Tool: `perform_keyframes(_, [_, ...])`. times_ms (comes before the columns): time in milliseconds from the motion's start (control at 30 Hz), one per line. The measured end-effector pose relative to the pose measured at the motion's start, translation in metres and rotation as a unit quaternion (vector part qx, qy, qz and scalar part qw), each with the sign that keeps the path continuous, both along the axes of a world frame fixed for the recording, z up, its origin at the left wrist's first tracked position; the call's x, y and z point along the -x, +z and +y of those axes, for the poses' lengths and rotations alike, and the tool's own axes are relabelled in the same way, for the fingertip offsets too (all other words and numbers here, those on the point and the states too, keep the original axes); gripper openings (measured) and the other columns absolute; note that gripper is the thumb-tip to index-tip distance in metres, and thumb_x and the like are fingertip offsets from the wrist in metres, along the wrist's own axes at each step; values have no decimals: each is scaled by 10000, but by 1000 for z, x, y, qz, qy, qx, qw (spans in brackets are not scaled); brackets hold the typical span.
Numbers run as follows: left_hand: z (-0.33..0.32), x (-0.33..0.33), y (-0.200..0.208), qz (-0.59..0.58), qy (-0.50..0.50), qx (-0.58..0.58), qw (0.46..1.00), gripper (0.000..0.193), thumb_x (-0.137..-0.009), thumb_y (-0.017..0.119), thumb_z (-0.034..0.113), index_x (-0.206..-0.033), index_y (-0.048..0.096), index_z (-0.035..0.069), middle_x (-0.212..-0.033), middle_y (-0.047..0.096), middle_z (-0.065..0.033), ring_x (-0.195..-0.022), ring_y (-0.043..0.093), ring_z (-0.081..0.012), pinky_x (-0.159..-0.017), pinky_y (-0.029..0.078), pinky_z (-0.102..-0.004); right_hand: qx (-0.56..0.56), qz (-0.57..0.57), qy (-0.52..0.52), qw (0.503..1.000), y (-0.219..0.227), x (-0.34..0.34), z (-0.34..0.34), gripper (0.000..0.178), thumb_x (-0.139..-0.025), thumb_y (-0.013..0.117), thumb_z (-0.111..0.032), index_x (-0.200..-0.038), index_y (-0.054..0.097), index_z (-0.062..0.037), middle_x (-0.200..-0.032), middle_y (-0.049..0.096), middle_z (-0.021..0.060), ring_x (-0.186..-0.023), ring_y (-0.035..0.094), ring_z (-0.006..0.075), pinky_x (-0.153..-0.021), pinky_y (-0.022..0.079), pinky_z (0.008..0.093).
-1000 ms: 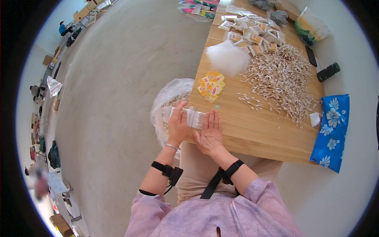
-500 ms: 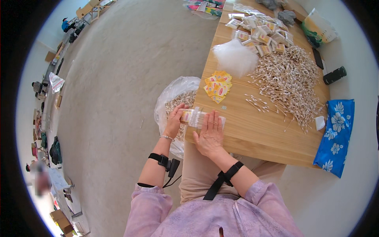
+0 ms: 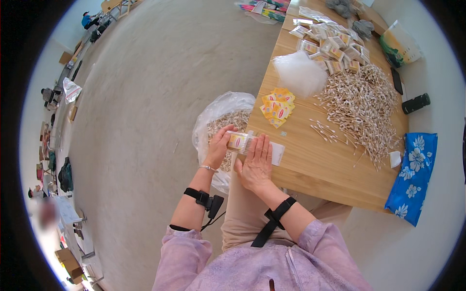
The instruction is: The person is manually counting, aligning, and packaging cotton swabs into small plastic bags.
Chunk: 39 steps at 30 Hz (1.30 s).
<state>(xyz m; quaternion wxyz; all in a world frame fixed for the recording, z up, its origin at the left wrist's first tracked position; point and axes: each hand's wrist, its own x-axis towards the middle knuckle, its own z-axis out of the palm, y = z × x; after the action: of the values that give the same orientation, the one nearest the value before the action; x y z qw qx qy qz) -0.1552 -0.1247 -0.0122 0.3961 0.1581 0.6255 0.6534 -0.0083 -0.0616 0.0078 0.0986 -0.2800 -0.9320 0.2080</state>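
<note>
At the table's left edge, my left hand [image 3: 216, 149] grips the end of a clear packet of cotton swabs [image 3: 237, 141] with a yellow printed card inside. My right hand [image 3: 256, 167] lies flat across the packet's other end, its fingers straight and side by side. A white flap or card [image 3: 277, 153] sticks out beyond my right fingertips; whether it belongs to the packet I cannot tell. Past my hands lie a fan of yellow cards [image 3: 278, 106], a stack of clear bags [image 3: 300, 74] and a large heap of loose cotton swabs [image 3: 361, 104].
Filled packets [image 3: 332, 46] are piled at the table's far end. A plastic sack of swabs [image 3: 206, 119] stands on the floor left of the wooden table [image 3: 318, 169]. Along the right edge are a phone [image 3: 396, 81], a black cylinder [image 3: 416, 103] and a blue flowered bag [image 3: 412, 177].
The packet has turned so its yellow card faces up more plainly. More of the white flap shows past my right hand. The view has shifted slightly.
</note>
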Motion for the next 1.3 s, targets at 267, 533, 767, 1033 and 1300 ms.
perform_keyframes(267, [2,0,8,-8,-9,14,1000,354,-997,396,191,-1282,489,2,-1233,563,-102,-1116,533,-160,-960,429,-285,63,4,-1,998,2,2,10,817,-849,516,-351,-1407,149,120,-1492,114,291,-1416,36,415,-1157,40,467])
perform_keyframes(533, [0,11,-6,6,-30,-31,999,478,-1014,350,305,-1381,384,2,-1364,463,-128,-1272,417,-202,-1068,333,-328,296,360,-81,881,4,8,39,660,-924,362,-262,-1438,137,86,-1518,143,240,-1428,78,347,-1156,67,387])
perform_keyframes(767, [-1,6,0,-16,-52,-68,996,531,-1011,333,358,-1397,349,-6,-1401,433,-146,-1307,393,-215,-1084,316,-340,328,366,-68,868,-1,28,25,650,-926,359,-253,-1437,146,87,-1517,158,237,-1428,97,333,-1152,79,378])
perform_keyframes(1033, [4,2,10,-9,-47,-50,998,538,-1005,344,376,-1379,381,-9,-1368,469,-153,-1285,422,-214,-1070,330,-332,351,375,-58,856,-8,50,9,640,-924,361,-246,-1435,163,87,-1513,179,236,-1426,118,330,-1149,90,377])
perform_keyframes(1300, [4,3,8,13,-71,-36,997,542,-1011,339,367,-1385,363,-25,-1371,462,-161,-1286,414,-217,-1082,299,-310,318,363,-51,874,-8,57,6,593,-912,372,-233,-1399,253,82,-1490,229,247,-1412,161,365,-1146,122,401])
